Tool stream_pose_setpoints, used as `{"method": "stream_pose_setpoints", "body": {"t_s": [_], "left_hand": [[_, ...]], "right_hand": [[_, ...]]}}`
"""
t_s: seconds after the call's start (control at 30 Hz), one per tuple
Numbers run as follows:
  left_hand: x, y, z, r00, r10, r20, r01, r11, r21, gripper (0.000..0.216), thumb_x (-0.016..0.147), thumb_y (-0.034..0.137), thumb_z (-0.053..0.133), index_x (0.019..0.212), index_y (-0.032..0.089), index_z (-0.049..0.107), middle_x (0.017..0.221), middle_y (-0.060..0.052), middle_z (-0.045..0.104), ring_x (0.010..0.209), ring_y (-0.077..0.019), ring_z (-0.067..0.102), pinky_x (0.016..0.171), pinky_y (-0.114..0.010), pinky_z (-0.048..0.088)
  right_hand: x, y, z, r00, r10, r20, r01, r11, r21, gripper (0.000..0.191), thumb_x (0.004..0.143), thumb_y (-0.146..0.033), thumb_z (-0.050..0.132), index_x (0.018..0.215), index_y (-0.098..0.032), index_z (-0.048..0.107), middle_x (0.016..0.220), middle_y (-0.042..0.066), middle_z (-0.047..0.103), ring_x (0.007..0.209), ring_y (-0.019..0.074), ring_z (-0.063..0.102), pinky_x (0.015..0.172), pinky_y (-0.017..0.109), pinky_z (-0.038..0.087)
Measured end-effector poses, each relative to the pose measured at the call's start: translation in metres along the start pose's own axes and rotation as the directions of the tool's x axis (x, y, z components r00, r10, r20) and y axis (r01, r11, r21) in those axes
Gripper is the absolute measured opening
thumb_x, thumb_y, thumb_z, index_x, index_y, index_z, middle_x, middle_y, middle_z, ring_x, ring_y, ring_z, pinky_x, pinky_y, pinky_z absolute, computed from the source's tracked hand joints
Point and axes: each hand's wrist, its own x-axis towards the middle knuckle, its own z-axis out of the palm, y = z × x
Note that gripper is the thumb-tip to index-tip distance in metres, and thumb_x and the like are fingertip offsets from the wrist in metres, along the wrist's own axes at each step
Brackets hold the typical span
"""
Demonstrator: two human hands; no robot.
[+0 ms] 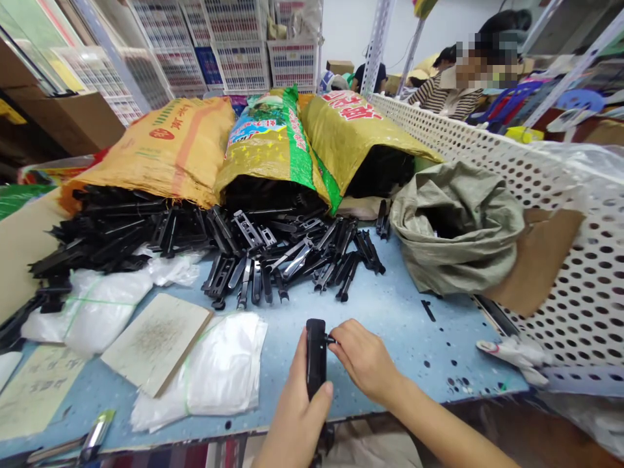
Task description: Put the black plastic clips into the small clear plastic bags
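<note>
My left hand [298, 413] is wrapped round a long black plastic part [316, 357], held upright near the table's front edge with the thumb along its right side. My right hand [366, 361] pinches a small dark piece [330, 338] against that part's right side, near its upper end. The fingertips hide most of the small piece, so I cannot tell its kind. Beyond my hands lies a heap of loose black parts [292, 253], some with slots. A thin black strip [428, 311] lies by itself to the right.
Three woven sacks, an orange one [166, 146], a green-gold one [273, 143] and a gold one [361, 130], open toward me. A grey-green sack [458, 253] stands right, beside a perforated white panel [580, 260]. Clear bags [224, 370] and a board [156, 341] lie left.
</note>
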Motion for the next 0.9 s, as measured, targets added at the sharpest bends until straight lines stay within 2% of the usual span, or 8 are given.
{"method": "stream_pose_setpoints", "body": {"t_s": [0.13,0.37,0.43,0.5,0.57,0.7,0.8,0.9], "left_hand": [[0.006,0.001,0.007,0.997,0.084,0.003,-0.083,0.981,0.173,0.074,0.087,0.032,0.047,0.15,0.016,0.013,0.154,-0.012,0.025,0.142,-0.0292,0.022,0.115,-0.043,0.02],[0.01,0.003,0.006,0.993,0.114,0.012,-0.114,0.963,0.244,0.073,0.087,0.033,0.049,0.15,0.017,0.017,0.15,-0.017,0.031,0.137,-0.0337,0.032,0.112,-0.049,0.024],[0.011,0.003,-0.001,0.995,0.088,0.039,-0.093,0.986,0.14,0.074,0.085,0.038,0.052,0.149,0.019,0.021,0.146,-0.016,0.038,0.128,-0.0325,0.044,0.107,-0.045,0.033],[0.013,0.003,-0.01,0.993,-0.051,0.111,0.054,0.998,-0.024,0.077,0.084,0.043,0.054,0.149,0.022,0.019,0.128,-0.014,0.056,0.102,-0.0286,0.063,0.089,-0.04,0.049],[0.016,0.004,-0.019,0.948,-0.224,0.225,0.265,0.949,-0.169,0.08,0.083,0.047,0.055,0.149,0.025,0.016,0.091,-0.007,0.067,0.068,-0.0219,0.067,0.063,-0.032,0.053],[0.019,0.015,-0.03,0.846,-0.338,0.412,0.46,0.854,-0.244,0.075,0.079,0.047,0.059,0.144,0.026,0.028,0.059,0.002,0.057,0.05,-0.0184,0.064,0.043,-0.022,0.048],[0.018,0.021,-0.032,0.817,-0.336,0.469,0.49,0.834,-0.255,0.07,0.08,0.045,0.057,0.142,0.025,0.031,0.058,0.001,0.059,0.048,-0.018,0.064,0.039,-0.02,0.047],[0.017,0.02,-0.033,0.837,-0.312,0.449,0.472,0.827,-0.305,0.071,0.082,0.047,0.054,0.143,0.021,0.029,0.053,0.001,0.058,0.044,-0.0173,0.062,0.037,-0.019,0.045]], "right_hand": [[0.0,0.0,0.004,0.954,0.274,0.119,-0.299,0.885,0.358,0.028,0.1,-0.038,0.032,0.094,-0.019,0.053,0.077,0.002,0.055,0.069,0.0143,0.053,0.063,0.026,0.045],[0.004,-0.001,0.0,0.857,0.437,0.272,-0.509,0.643,0.572,0.04,0.098,-0.05,0.031,0.077,-0.019,0.046,0.061,-0.003,0.045,0.053,0.0109,0.044,0.05,0.023,0.039],[0.008,-0.001,-0.008,0.862,0.385,0.329,-0.505,0.707,0.495,0.04,0.1,-0.047,0.027,0.077,-0.019,0.046,0.061,-0.002,0.048,0.052,0.0112,0.045,0.049,0.023,0.039],[0.013,-0.001,-0.019,0.922,0.257,0.288,-0.33,0.911,0.246,0.037,0.1,-0.043,0.03,0.085,-0.018,0.051,0.071,0.002,0.055,0.062,0.0142,0.051,0.056,0.026,0.041],[0.02,-0.001,-0.031,0.965,0.015,0.263,0.006,0.997,-0.081,0.029,0.099,-0.038,0.036,0.092,-0.017,0.055,0.08,0.006,0.058,0.071,0.0177,0.052,0.06,0.03,0.039],[0.037,-0.004,-0.051,0.834,-0.379,0.401,0.511,0.805,-0.302,0.025,0.097,-0.017,0.037,0.082,-0.018,0.056,0.072,0.005,0.055,0.066,0.0177,0.046,0.055,0.032,0.03],[0.047,-0.009,-0.063,0.751,-0.48,0.454,0.632,0.722,-0.281,0.029,0.097,-0.016,0.036,0.076,-0.018,0.055,0.07,0.005,0.054,0.064,0.0173,0.045,0.054,0.032,0.027],[0.05,-0.014,-0.069,0.702,-0.503,0.503,0.683,0.675,-0.278,0.025,0.097,-0.02,0.037,0.085,-0.016,0.059,0.077,0.007,0.057,0.067,0.0178,0.047,0.055,0.032,0.03]]}}
